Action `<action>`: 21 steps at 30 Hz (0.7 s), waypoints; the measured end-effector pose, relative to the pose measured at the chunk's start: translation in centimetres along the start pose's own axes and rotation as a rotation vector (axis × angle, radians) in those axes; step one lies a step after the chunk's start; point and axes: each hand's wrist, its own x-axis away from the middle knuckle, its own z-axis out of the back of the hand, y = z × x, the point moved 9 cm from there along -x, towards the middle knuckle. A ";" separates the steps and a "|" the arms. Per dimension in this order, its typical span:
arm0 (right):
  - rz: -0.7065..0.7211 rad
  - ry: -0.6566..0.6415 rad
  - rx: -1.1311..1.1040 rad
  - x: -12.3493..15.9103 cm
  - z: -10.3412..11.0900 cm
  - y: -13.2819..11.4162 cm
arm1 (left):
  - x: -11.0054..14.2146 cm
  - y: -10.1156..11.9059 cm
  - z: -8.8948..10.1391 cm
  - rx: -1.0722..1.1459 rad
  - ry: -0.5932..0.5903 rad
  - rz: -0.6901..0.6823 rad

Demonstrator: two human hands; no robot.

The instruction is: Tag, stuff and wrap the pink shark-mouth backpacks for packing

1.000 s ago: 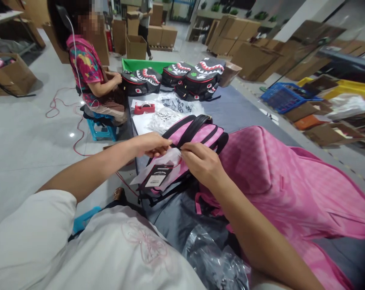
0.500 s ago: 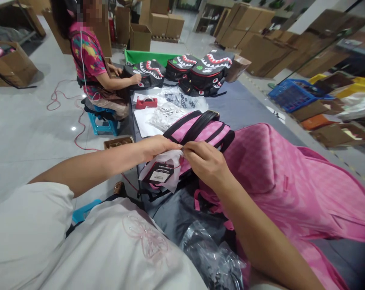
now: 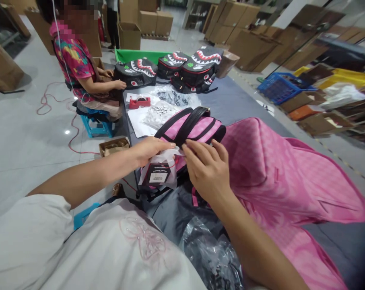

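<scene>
A pink checkered backpack (image 3: 197, 129) with black straps lies on the grey table (image 3: 239, 106) in front of me. A black hang tag in a clear plastic sleeve (image 3: 158, 171) dangles at its near side. My left hand (image 3: 150, 149) pinches the top of that sleeve. My right hand (image 3: 208, 167) meets it from the right, fingers curled and touching the sleeve and the bag's edge. A large pink fabric cover (image 3: 279, 177) spreads to the right of my right arm.
A seated person (image 3: 79, 68) works at the table's far left on black shark-mouth backpacks (image 3: 197, 68). A red tape dispenser (image 3: 139, 101), plastic bags (image 3: 164, 112), a small brown box (image 3: 114, 146) on the floor, cardboard boxes and a blue crate (image 3: 279, 86) surround the table.
The tag sleeve has dropped lower and bunched under my left hand. My right hand's fingers have loosened and spread over the bag's edge. The view shifted slightly.
</scene>
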 end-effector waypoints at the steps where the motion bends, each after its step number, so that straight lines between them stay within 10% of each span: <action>1: -0.044 0.038 0.013 0.3 0.4 -0.1 | 0.0 0.0 0.1 -0.007 0.006 -0.008; 16: -0.292 0.051 -0.019 2.3 -1.7 -1.6 | -0.3 -0.4 -0.1 0.085 0.021 -0.003; 21: -0.506 0.244 -0.133 2.5 0.3 -0.5 | -0.3 -0.8 -0.2 0.069 -0.034 -0.010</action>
